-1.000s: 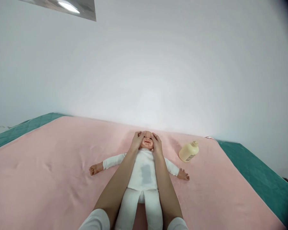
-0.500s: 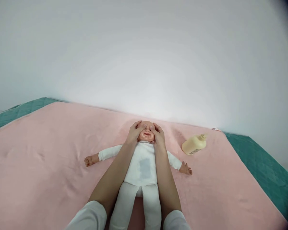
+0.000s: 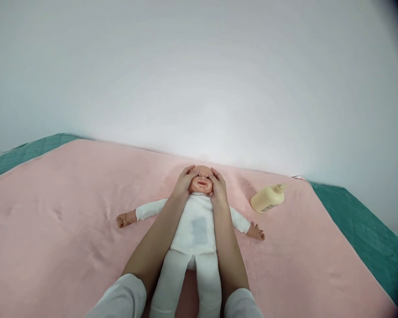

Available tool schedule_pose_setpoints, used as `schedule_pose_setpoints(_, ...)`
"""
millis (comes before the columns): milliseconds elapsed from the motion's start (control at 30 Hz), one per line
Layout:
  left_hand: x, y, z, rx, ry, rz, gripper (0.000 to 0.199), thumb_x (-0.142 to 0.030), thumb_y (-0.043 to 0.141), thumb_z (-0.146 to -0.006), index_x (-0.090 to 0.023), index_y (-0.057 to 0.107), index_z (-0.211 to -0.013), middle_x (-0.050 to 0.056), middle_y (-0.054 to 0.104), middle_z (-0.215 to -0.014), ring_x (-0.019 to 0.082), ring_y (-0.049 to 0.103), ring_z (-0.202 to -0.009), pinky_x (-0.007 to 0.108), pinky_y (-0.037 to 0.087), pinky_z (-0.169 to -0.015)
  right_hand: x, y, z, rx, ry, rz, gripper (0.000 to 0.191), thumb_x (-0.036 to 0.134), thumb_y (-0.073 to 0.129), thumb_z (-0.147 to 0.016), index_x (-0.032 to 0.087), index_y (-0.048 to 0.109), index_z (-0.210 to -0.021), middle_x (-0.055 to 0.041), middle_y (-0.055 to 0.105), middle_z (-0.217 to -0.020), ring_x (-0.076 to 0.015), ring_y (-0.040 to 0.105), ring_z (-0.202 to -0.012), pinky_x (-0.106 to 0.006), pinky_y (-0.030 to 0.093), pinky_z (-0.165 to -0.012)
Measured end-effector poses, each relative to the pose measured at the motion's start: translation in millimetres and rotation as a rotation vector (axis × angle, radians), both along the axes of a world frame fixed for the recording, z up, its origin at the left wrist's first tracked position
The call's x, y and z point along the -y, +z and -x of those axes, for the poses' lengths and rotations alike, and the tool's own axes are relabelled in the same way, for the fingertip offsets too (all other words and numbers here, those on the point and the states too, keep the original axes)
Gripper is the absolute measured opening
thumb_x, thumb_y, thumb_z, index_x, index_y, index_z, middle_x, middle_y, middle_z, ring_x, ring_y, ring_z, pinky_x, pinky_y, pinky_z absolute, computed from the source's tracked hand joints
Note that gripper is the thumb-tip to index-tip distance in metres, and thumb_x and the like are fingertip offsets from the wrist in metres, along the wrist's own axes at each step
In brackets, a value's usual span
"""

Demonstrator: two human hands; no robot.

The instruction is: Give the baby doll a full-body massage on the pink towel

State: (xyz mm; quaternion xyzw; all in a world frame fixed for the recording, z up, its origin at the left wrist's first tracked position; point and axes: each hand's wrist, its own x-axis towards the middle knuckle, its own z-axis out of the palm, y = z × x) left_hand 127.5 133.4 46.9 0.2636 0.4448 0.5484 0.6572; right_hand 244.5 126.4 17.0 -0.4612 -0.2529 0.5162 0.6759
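Note:
A baby doll (image 3: 193, 225) in white clothes lies on its back, its arms spread out and its head away from me. My left hand (image 3: 185, 180) cups one side of the doll's head, the thumb resting near its eye. On the other side my right hand (image 3: 219, 183) is laid along the head in the same way, thumb beside the other eye. Both hands hold the head between them. The doll's mouth, nose and part of its forehead show between my thumbs. A grey-blue patch marks the front of its shirt.
A pale yellow pump bottle (image 3: 268, 198) lies tilted to the right of the doll. Under everything is a pink blanket (image 3: 69, 212), spread over a green quilted cover (image 3: 361, 221). A white wall (image 3: 199, 79) stands close behind the doll's head.
My thumbs have slid outward from the middle of the doll's face toward its temples, so more of its eyes shows. The doll and bottle stay where they were.

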Motion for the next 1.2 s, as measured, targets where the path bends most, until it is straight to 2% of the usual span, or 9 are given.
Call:
schedule_pose_setpoints(233,-5,-1.9,1,0.048,-0.019,0.019,0.031,-0.019,0.066,-0.079,-0.017,0.062,-0.109,0.007,0.067,-0.089,0.020,0.065,-0.079,0.037,0.053,-0.082,-1,1.7,-1,-0.108,-0.008,0.015,0.037,0.022,0.071,-0.064,0.018,0.067,-0.100,-0.0040,0.072,-0.094,-0.0205,0.067,-0.092,-0.038,0.056,-0.087)
schedule_pose_setpoints(467,0,-0.5,5,0.058,-0.057,0.016,0.033,-0.018,0.060,-0.082,-0.019,0.061,-0.116,0.009,0.067,-0.107,0.019,0.066,-0.086,0.032,0.054,-0.080,2,7.9,0,-0.209,-0.004,0.042,0.037,0.015,0.067,-0.063,0.017,0.068,-0.100,-0.0043,0.073,-0.089,-0.0207,0.068,-0.085,-0.041,0.057,-0.083)
schedule_pose_setpoints(600,-2,-2.0,6,0.056,-0.061,0.030,0.036,-0.018,0.059,-0.083,-0.021,0.061,-0.119,0.010,0.067,-0.109,0.020,0.066,-0.086,0.033,0.055,-0.078,2,9.0,1,-0.204,-0.028,0.046,0.033,0.015,0.066,-0.064,0.017,0.069,-0.097,-0.0048,0.073,-0.092,-0.0203,0.068,-0.088,-0.040,0.056,-0.085)
schedule_pose_setpoints(733,-2,-1.3,4,0.040,-0.030,0.028,0.030,-0.018,0.056,-0.085,-0.020,0.062,-0.115,0.009,0.067,-0.106,0.019,0.066,-0.084,0.032,0.055,-0.075,3,13.3,4,-0.183,-0.092,0.024,0.024,0.021,0.067,-0.068,0.016,0.070,-0.092,-0.0059,0.073,-0.096,-0.0198,0.067,-0.092,-0.037,0.056,-0.086)
schedule_pose_setpoints(833,0,-0.2,2,0.058,-0.015,0.024,0.026,-0.026,0.059,-0.086,-0.019,0.063,-0.110,0.009,0.067,-0.102,0.020,0.066,-0.085,0.033,0.055,-0.074,7,17.5,6,-0.145,-0.074,0.014,0.029,0.027,0.071,-0.068,0.016,0.069,-0.095,-0.0060,0.073,-0.096,-0.0204,0.067,-0.091,-0.036,0.057,-0.083)
schedule_pose_setpoints(933,0,-2.6,0,0.049,-0.013,-0.038,0.031,-0.033,0.067,-0.081,-0.017,0.062,-0.107,0.010,0.068,-0.099,0.022,0.066,-0.086,0.034,0.055,-0.077,11,20.1,7,-0.095,-0.037,0.002,0.039,0.031,0.076,-0.065,0.016,0.066,-0.101,-0.0058,0.071,-0.096,-0.0205,0.067,-0.090,-0.035,0.057,-0.082)
schedule_pose_setpoints(1200,-3,-14.2,-2,-0.076,0.008,-0.142,0.047,-0.031,0.078,-0.071,-0.015,0.061,-0.112,0.012,0.066,-0.108,0.021,0.065,-0.098,0.034,0.051,-0.090,11,16.9,5,0.018,-0.019,0.011,0.056,0.029,0.079,-0.058,0.017,0.062,-0.110,-0.0080,0.066,-0.113,-0.0197,0.065,-0.095,-0.032,0.056,-0.082)
